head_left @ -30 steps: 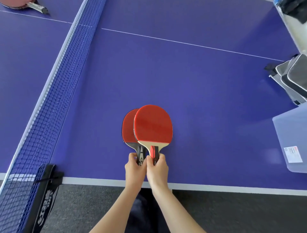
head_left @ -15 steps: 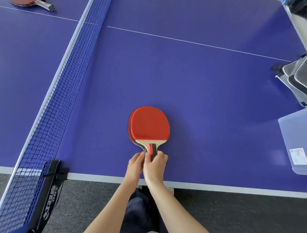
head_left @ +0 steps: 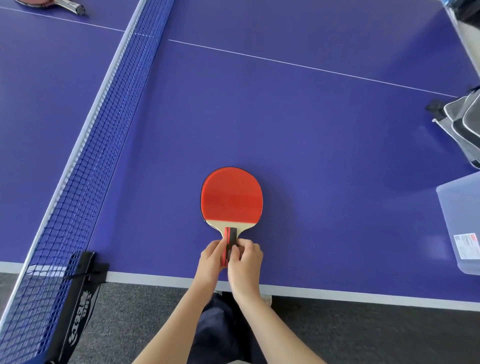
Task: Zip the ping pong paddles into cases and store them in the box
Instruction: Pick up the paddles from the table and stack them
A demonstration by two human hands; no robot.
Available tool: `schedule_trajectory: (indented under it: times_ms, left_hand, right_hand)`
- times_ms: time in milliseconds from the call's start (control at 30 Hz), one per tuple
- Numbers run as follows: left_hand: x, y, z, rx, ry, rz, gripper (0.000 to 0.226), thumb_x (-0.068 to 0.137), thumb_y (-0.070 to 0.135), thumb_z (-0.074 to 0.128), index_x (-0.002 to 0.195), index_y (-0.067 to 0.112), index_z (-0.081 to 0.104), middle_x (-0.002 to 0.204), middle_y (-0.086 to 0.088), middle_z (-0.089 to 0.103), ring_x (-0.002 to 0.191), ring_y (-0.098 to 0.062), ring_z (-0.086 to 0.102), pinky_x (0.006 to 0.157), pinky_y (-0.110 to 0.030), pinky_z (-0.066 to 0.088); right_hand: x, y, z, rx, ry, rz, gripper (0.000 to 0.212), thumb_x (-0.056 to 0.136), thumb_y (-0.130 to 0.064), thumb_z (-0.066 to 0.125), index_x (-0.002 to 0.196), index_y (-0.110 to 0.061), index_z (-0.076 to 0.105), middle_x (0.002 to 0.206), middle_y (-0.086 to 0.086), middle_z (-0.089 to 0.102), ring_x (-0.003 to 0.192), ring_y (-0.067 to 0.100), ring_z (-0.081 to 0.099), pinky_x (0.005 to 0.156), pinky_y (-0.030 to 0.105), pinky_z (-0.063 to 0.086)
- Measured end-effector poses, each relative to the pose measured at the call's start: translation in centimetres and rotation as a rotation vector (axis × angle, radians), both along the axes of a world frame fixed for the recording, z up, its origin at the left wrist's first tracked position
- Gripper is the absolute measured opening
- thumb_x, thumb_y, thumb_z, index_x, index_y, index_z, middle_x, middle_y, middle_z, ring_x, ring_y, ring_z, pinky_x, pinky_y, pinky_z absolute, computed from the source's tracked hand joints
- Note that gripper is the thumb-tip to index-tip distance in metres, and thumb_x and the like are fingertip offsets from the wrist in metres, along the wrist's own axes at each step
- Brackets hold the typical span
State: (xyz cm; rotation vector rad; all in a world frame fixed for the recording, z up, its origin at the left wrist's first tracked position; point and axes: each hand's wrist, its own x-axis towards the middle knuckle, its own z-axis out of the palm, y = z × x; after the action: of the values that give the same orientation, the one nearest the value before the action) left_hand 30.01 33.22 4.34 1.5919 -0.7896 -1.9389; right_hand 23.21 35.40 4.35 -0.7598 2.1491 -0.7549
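Purple table-tennis table (head_left: 298, 124) fills nearly everything I see, with grey carpet under its near edge. Both of my hands are closed around one handle just inside that edge: my left hand (head_left: 211, 258) pinches it from the left, my right hand (head_left: 244, 258) from the right, thumbs on top. What I hold looks like a stacked pair of paddles (head_left: 231, 198), red rubber up, heads lying flat on the table and pointing away from me. A thin dark rim showing at the left and top edge of the red face suggests a second blade lies directly beneath. I judge that I square them this way so they slide into a case as one.

Moving outward, the net (head_left: 85, 161) runs along my left, clamped at the table edge. Beyond it, at the far left corner, lies one more paddle (head_left: 55, 3), only partly in view. To my right sit the cases (head_left: 461, 124), grey and black; I see at least two overlapping, though the frame cuts them off. Nearer me on that side stands one clear plastic box (head_left: 457, 228) with a label, its rim open toward the paddles.

Count: two paddles held, one across the net, one box.
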Motion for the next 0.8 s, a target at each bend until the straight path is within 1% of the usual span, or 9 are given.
schedule_trajectory:
  times_ms: [67,133,200,333,400,467,533,633,800]
  left_hand:
    - [0.0,0.1,0.0,-0.028,-0.018,-0.024,0.025,0.099,0.029,0.051,0.085,0.011,0.061,0.060,0.014,0.060,0.056,0.001,0.057,0.056,-0.012,0.044]
    - [-0.1,0.1,-0.1,-0.063,-0.038,-0.041,0.021,0.098,0.028,0.052,0.099,0.010,0.062,0.079,0.003,0.069,0.071,-0.003,0.065,0.066,-0.017,0.049]
    - [-0.5,0.2,-0.3,-0.079,-0.068,-0.057,0.018,0.098,0.030,0.053,0.099,0.014,0.060,0.087,-0.003,0.069,0.080,-0.011,0.067,0.074,-0.023,0.051]
    - [-1.1,0.5,-1.0,-0.076,-0.108,-0.048,0.016,0.098,0.030,0.052,0.096,0.014,0.054,0.080,0.000,0.059,0.074,-0.015,0.055,0.076,-0.032,0.047]
    - [-1.1,0.5,-1.1,-0.084,-0.102,-0.036,0.013,0.097,0.030,0.053,0.102,0.018,0.055,0.081,0.000,0.060,0.074,-0.015,0.056,0.077,-0.034,0.049]
    - [-1.0,0.5,-1.1,-0.099,-0.100,-0.028,0.014,0.097,0.030,0.054,0.106,0.019,0.054,0.083,0.001,0.060,0.074,-0.013,0.057,0.075,-0.030,0.049]
    - [-0.7,0.4,-1.1,-0.120,-0.108,-0.018,0.014,0.097,0.029,0.054,0.107,0.020,0.054,0.085,0.001,0.060,0.074,-0.012,0.057,0.073,-0.027,0.049]
    - [0.0,0.1,-1.2,-0.146,-0.131,-0.011,0.011,0.097,0.030,0.053,0.104,0.021,0.054,0.085,-0.001,0.059,0.076,-0.013,0.056,0.073,-0.028,0.049]
    - [2.7,-0.7,-1.2,-0.186,-0.186,0.000,0.009,0.096,0.030,0.055,0.094,0.021,0.056,0.077,0.003,0.057,0.073,-0.014,0.054,0.071,-0.032,0.047]
  right_hand:
    - [-0.2,0.2,0.0,-0.010,-0.032,0.012,0.014,0.097,-0.015,0.049,0.107,-0.016,0.059,0.104,-0.006,0.050,0.108,0.016,0.050,0.092,0.036,0.048]
    - [-0.4,0.2,0.2,-0.025,-0.074,0.018,0.012,0.097,-0.016,0.050,0.105,-0.018,0.058,0.104,-0.007,0.051,0.104,0.015,0.054,0.087,0.031,0.051]
    - [-1.0,0.1,0.2,-0.054,-0.117,-0.008,0.010,0.097,-0.016,0.050,0.102,-0.021,0.057,0.104,-0.005,0.054,0.098,0.013,0.057,0.083,0.026,0.050]
    - [-3.6,-1.2,-0.2,-0.055,-0.261,-0.229,0.013,0.097,-0.025,0.050,0.107,-0.018,0.054,0.110,0.000,0.060,0.099,0.015,0.057,0.085,0.028,0.045]
    - [-5.2,-3.2,-0.6,-0.021,-0.346,-0.266,0.033,0.094,-0.036,0.053,0.113,-0.010,0.056,0.110,0.003,0.064,0.103,0.020,0.060,0.091,0.036,0.049]
    - [-6.6,-5.4,-0.7,0.013,-0.415,-0.237,0.044,0.090,-0.041,0.056,0.118,-0.006,0.057,0.108,0.005,0.067,0.102,0.022,0.063,0.095,0.041,0.051]
    - [-7.4,-7.1,-0.7,0.026,-0.505,-0.215,0.044,0.091,-0.037,0.059,0.121,-0.005,0.057,0.111,0.005,0.067,0.101,0.020,0.065,0.091,0.037,0.054]
    - [-7.9,-8.3,-0.6,0.064,-0.505,-0.167,0.036,0.092,-0.027,0.062,0.118,-0.003,0.058,0.113,0.010,0.066,0.100,0.020,0.065,0.079,0.029,0.056]
    - [-5.9,-9.4,-0.8,0.076,-0.540,-0.156,0.036,0.091,-0.021,0.065,0.119,0.000,0.056,0.111,0.013,0.067,0.099,0.023,0.067,0.074,0.028,0.057]
